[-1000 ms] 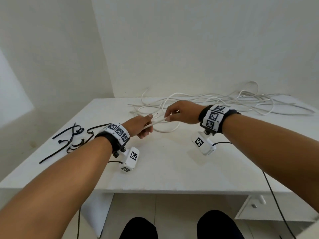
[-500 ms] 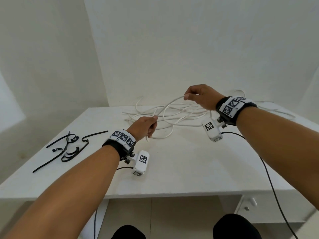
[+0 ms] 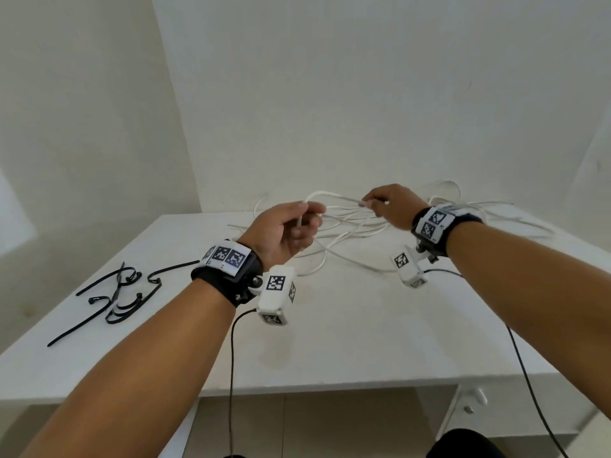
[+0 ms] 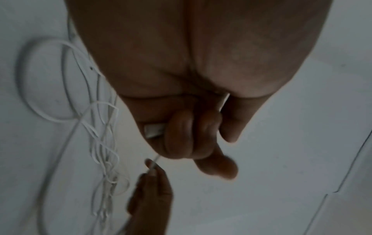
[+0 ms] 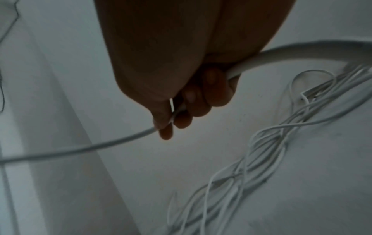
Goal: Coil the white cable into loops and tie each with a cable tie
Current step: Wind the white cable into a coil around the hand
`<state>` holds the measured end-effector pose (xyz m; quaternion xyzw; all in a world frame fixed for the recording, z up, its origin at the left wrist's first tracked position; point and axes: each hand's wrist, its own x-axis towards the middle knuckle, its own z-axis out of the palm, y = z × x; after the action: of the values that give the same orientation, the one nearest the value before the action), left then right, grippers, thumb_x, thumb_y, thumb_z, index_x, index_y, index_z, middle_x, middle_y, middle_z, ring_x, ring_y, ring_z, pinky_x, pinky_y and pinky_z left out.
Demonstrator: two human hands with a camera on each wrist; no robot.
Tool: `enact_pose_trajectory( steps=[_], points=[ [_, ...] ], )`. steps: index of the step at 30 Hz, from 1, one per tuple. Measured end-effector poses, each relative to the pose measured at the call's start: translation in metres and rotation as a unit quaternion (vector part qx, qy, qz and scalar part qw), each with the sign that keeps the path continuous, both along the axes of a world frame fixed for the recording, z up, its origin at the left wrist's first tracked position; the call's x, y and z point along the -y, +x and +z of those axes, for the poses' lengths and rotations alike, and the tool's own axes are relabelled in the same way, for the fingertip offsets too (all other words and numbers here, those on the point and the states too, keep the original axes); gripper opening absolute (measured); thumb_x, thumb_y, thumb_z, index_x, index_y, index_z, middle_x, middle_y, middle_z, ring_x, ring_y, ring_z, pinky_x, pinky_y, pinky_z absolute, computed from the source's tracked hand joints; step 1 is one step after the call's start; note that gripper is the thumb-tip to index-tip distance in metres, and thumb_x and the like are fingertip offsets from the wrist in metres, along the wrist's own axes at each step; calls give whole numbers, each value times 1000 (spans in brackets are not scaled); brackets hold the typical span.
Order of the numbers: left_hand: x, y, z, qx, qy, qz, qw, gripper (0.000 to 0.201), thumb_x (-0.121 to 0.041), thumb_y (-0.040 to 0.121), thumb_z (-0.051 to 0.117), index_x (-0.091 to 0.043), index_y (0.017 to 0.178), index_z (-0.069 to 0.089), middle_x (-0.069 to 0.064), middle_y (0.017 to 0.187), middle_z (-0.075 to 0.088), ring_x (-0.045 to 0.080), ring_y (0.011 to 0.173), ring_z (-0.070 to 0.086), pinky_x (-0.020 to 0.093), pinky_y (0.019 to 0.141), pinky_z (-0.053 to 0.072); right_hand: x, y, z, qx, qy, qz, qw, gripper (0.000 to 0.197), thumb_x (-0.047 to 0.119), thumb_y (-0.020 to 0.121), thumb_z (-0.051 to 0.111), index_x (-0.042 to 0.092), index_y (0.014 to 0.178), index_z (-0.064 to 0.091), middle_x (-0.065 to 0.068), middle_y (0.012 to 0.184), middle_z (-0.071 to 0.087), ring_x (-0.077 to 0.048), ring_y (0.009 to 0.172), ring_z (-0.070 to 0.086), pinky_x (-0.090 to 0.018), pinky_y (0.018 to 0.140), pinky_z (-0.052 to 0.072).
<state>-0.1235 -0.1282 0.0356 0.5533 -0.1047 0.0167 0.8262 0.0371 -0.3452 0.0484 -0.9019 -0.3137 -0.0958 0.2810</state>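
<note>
A long white cable lies tangled across the back of the white table. My left hand is raised above the table, fingers curled round a stretch of the cable. To its right, my right hand pinches the same cable between thumb and fingers. A short arched span runs between the two hands. Black cable ties lie in a loose pile at the table's left side, apart from both hands.
The cable's loose strands spread toward the back right of the table. White walls close in behind and to the left. A white drawer unit stands under the table at the right. Thin black wires hang from the wrist cameras.
Both hands have lifted off the table with the cable. The left hand rose and turned palm inward; the right hand drew back toward it, leaving a short arch of cable between them.
</note>
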Motion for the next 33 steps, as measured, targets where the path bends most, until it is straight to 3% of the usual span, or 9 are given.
enact_pose_trajectory(
  steps=[3, 7, 10, 13, 16, 19, 25, 29, 33],
  points=[
    [12, 6, 15, 25, -5, 28, 999, 27, -29, 100, 43, -13, 89, 61, -3, 62, 47, 6, 46, 29, 15, 38, 21, -9, -13, -18, 6, -54, 31, 998, 19, 28, 98, 55, 25, 103, 74, 1, 89, 68, -22, 83, 63, -31, 74, 48],
    [23, 23, 21, 16, -25, 85, 996, 38, -34, 105, 37, -13, 80, 55, -7, 53, 28, 6, 43, 21, 17, 37, 13, -23, -38, -31, -3, -129, 78, 989, 22, 29, 101, 50, 26, 103, 72, 8, 95, 63, -16, 90, 59, -31, 84, 45],
    [29, 34, 24, 12, -40, 102, 994, 40, -29, 105, 35, -12, 74, 53, -5, 54, 31, 8, 46, 25, 21, 42, 17, -30, -53, -39, -13, -136, 120, 983, 23, 28, 101, 48, 25, 100, 71, 9, 85, 62, -10, 75, 56, -26, 74, 40],
    [30, 43, 21, 54, 65, 152, 985, 39, -21, 106, 31, -12, 71, 46, -4, 54, 36, 9, 46, 28, 23, 45, 22, -33, -66, -42, -18, -126, 144, 981, 24, 28, 102, 47, 25, 97, 70, 10, 75, 59, -6, 64, 51, -20, 61, 37],
    [22, 50, 9, 81, 235, 216, 944, 37, -22, 106, 32, -11, 74, 45, -6, 55, 39, 10, 48, 32, 24, 47, 27, -31, -75, -36, -7, -127, 151, 980, 26, 27, 103, 45, 23, 98, 70, 13, 69, 56, -3, 59, 49, -18, 58, 35],
    [14, 52, 1, 71, 311, 247, 915, 37, -23, 106, 33, -9, 76, 47, -2, 58, 40, 12, 50, 36, 23, 48, 32, -28, -81, -29, 8, -134, 153, 979, 26, 28, 103, 45, 23, 97, 69, 15, 66, 53, -1, 58, 48, -19, 57, 35],
    [4, 60, -14, 90, 482, 207, 846, 38, -29, 105, 32, -13, 73, 46, -6, 58, 42, 14, 51, 41, 29, 57, 37, -34, -80, -24, 66, -160, 165, 971, 17, 36, 97, 55, 24, 100, 67, 13, 72, 56, -12, 69, 54, -26, 63, 38],
    [5, 57, -22, 96, 539, 153, 823, 41, -22, 105, 35, -18, 64, 41, -5, 59, 41, 4, 51, 40, 20, 60, 33, -34, -74, -15, 94, -151, 182, 967, 12, 28, 95, 56, 25, 94, 68, 13, 75, 54, -13, 71, 53, -31, 68, 45],
    [1, 55, -21, 86, 543, 139, 824, 44, -25, 105, 33, -12, 64, 40, 1, 60, 39, 6, 48, 34, 23, 58, 36, -26, -60, 3, 87, -87, 179, 976, 9, 20, 90, 65, 22, 93, 73, 20, 70, 59, 6, 67, 55, -8, 63, 37]
  ],
)
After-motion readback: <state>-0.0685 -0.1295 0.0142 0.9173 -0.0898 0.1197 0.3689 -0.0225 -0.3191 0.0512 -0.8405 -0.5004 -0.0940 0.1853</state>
